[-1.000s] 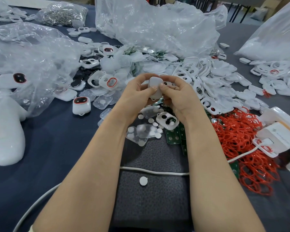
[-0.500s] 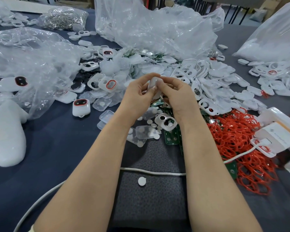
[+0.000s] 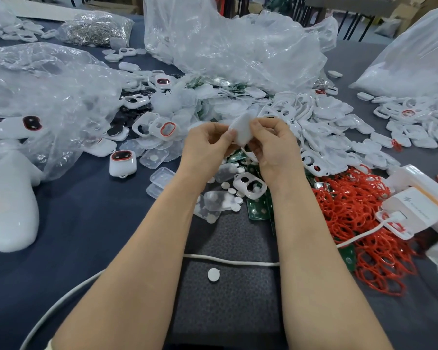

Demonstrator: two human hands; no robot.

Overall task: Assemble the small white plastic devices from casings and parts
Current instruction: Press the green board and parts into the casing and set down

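Observation:
Both hands hold one small white casing above the middle of the table. My left hand pinches its left edge with thumb and fingers. My right hand grips its right edge, thumb on top. The casing shows its plain white back, tilted; its other face is hidden. Below the hands lie a white front frame with two holes, green circuit boards, clear covers and small white discs. An assembled device with a red-ringed window stands to the left.
Red rubber rings are heaped at the right beside white charger boxes. White casings pile up behind the hands. Crumpled clear bags lie left and at the back. A white cable crosses the grey mat, with a lone disc.
The casing has turned in my fingers: edge-on half a second ago, it now shows its broad white back. Both hands stay in about the same place.

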